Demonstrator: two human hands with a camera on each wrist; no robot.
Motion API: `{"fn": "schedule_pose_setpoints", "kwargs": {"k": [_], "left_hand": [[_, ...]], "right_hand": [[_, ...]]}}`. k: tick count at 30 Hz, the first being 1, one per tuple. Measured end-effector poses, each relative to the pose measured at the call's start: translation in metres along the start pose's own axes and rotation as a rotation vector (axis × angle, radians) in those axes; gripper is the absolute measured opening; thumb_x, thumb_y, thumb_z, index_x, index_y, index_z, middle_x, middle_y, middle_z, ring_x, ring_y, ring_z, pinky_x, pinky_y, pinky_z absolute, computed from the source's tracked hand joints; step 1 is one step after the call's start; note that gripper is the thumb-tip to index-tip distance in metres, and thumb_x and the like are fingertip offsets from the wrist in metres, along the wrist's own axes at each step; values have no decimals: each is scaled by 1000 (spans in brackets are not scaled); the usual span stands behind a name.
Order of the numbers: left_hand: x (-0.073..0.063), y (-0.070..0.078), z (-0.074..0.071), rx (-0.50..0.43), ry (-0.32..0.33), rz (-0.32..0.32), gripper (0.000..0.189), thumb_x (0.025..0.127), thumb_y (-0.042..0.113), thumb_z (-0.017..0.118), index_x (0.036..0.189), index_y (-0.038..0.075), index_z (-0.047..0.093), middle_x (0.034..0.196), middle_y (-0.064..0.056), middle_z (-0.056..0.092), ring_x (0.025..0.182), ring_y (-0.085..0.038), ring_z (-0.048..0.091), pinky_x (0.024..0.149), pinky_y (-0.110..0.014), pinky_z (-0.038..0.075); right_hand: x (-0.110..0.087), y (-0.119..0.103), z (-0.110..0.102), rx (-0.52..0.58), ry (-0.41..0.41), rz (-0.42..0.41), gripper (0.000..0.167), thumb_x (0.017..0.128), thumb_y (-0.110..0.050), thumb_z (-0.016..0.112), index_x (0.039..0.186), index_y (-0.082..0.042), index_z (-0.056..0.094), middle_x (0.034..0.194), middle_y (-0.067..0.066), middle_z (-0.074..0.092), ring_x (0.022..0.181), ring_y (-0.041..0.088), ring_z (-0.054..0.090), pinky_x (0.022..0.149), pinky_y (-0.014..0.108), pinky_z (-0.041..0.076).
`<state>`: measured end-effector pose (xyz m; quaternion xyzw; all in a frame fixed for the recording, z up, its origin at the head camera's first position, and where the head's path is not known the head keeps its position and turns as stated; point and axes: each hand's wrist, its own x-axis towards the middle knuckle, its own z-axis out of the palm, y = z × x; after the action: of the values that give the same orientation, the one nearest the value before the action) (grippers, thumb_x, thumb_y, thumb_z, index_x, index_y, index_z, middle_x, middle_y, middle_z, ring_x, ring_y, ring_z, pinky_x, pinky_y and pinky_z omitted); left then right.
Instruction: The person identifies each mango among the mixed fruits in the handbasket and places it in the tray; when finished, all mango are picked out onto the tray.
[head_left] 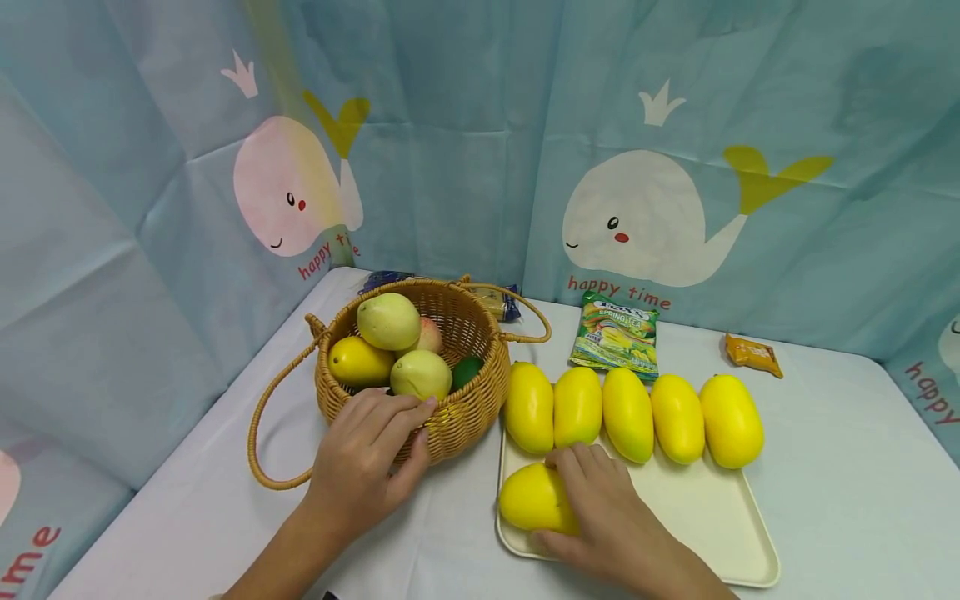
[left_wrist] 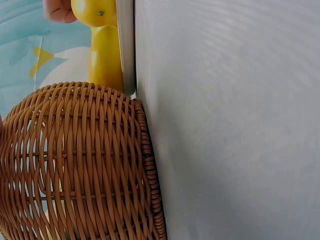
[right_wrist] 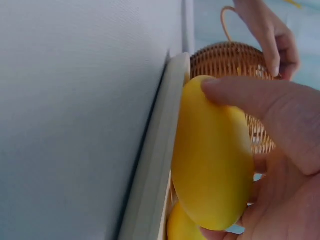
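Note:
My left hand grips the near rim of a wicker basket, its fingers over the edge and the thumb outside. Inside the basket lie two pale green fruits, a yellow mango, a pinkish peach-like fruit and a dark green fruit. With fingers and thumb around it, my right hand holds a yellow mango at the near left of a cream tray. In the right wrist view this mango sits between thumb and fingers. Several more mangoes form a row along the tray's far side.
Behind the tray lies a green candy bag, with a small orange packet farther right. Blue-and-gold packets show partly behind the basket. Its wicker handle sticks out left. A whale-print curtain encloses the white table.

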<state>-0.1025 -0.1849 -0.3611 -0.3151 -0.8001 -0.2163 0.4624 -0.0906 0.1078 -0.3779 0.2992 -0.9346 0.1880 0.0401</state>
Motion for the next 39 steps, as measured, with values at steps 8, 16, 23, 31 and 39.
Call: {"fn": "schedule_pose_setpoints", "kwargs": {"k": [8, 16, 23, 31, 39], "left_hand": [[0, 1, 1, -2, -1, -7, 30, 97, 19, 52, 108, 2, 74, 96, -8, 69, 85, -30, 62, 85, -44, 49], [-1, 1, 2, -2, -7, -16, 30, 97, 20, 52, 108, 3, 74, 96, -8, 70, 86, -30, 62, 85, -43, 49], [0, 0, 3, -10, -2, -7, 30, 97, 19, 52, 108, 3, 74, 96, -8, 69, 85, -30, 62, 85, -43, 48], [1, 0, 2, -10, 2, -1, 30, 97, 18, 52, 108, 2, 74, 96, -8, 69, 84, -30, 62, 85, -44, 48], [0, 0, 1, -10, 8, -4, 30, 96, 18, 52, 108, 2, 74, 96, -8, 70, 83, -30, 62, 84, -44, 48]], "right_hand": [[4, 3, -1, 17, 57, -43, 73, 60, -37, 95, 116, -15, 53, 106, -5, 54, 100, 17, 46, 88, 42, 40], [7, 5, -3, 16, 15, -8, 77, 60, -41, 95, 119, -14, 55, 108, -3, 55, 101, 18, 48, 86, 42, 42], [8, 7, -10, 12, 0, -29, 79, 61, -46, 94, 123, -13, 56, 112, -2, 55, 104, 18, 50, 89, 43, 46], [29, 5, -41, 118, 127, -97, 56, 73, -36, 90, 117, -15, 63, 109, -7, 60, 95, 9, 53, 81, 29, 53], [92, -10, -81, 259, 144, -276, 21, 89, -18, 78, 108, -14, 71, 106, -6, 67, 101, 13, 62, 89, 36, 53]]}}
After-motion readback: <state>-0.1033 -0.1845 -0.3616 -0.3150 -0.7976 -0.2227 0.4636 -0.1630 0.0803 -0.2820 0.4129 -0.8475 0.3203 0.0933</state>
